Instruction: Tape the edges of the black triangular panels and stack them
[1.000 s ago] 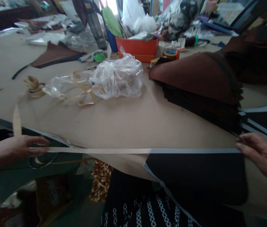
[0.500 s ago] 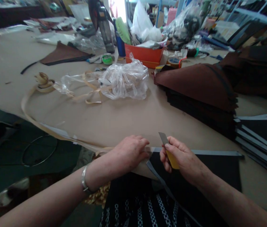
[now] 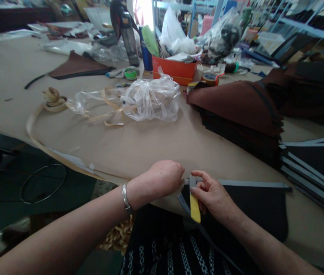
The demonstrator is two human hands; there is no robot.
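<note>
My right hand point(image 3: 212, 196) grips a knife with a flat metal blade and a yellow handle point(image 3: 195, 209). Its blade points away from me and lies at the grey strip point(image 3: 250, 183) along the far edge of a black sheet point(image 3: 259, 208). Close beside the blade, my left hand point(image 3: 164, 177) is closed at the sheet's left corner, where a tan strip point(image 3: 40, 142) coming along the table edge runs in under my wrist. Its fingertips are mostly hidden. A second grey edging point(image 3: 183, 204) hangs from that corner towards my lap.
A brown and black stack of sheets point(image 3: 236, 101) lies at right, near more grey-edged black sheets point(image 3: 316, 164). Beyond my hands sit a clear plastic bag point(image 3: 153, 99), an orange box point(image 3: 175, 70) and a dark bottle point(image 3: 130, 42). The brown table point(image 3: 141, 145) has its edge by my lap.
The knife has turned more upright and moved left, its blade now down at the strip beside my left hand. My left hand has curled into a fist and shifted slightly right.
</note>
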